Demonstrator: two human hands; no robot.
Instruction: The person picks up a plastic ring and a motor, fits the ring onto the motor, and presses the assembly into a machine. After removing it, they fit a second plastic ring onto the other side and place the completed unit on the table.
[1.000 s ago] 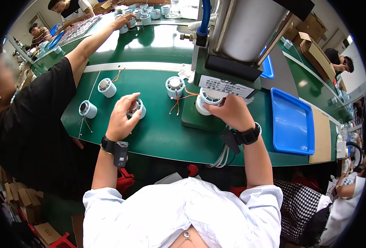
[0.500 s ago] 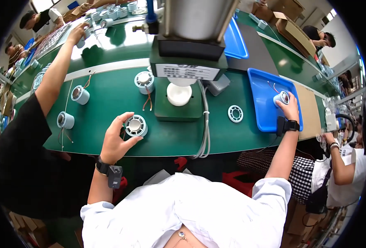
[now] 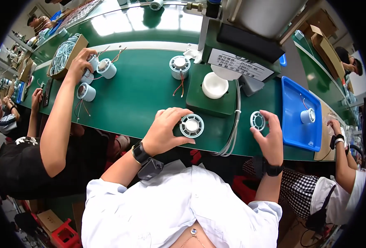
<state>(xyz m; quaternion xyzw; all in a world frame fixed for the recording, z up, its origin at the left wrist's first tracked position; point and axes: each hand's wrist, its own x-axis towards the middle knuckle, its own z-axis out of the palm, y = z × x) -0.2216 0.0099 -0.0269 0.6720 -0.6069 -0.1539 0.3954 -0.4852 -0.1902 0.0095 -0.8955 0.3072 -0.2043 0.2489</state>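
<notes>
My left hand point(image 3: 166, 130) has its thumb and fingers curled around a light-blue round motor housing point(image 3: 192, 125) near the table's front edge. A slotted ring with a white centre forms its top. Held upright between thumb and fingers of my right hand point(image 3: 269, 136) is a light-blue slotted ring point(image 3: 254, 120). Between and beyond my hands stands a press point(image 3: 241, 45) with a white cup point(image 3: 215, 86) on its green base. Left of the press, another motor housing point(image 3: 179, 67) has red-brown wires. A further housing point(image 3: 307, 116) lies on its side in the blue tray point(image 3: 302, 142).
Grey cables point(image 3: 234, 136) run down from the press to the table edge. At left, a co-worker's hand point(image 3: 83, 64) is among several housings, beside a box of light-blue rings point(image 3: 67, 53). Another person's hand point(image 3: 335, 126) is right of the tray.
My right hand has let go of the housing in the blue tray, moved left and picked the slotted ring up off the table. The view has swung left. The co-worker's hand came back to the nearer housings.
</notes>
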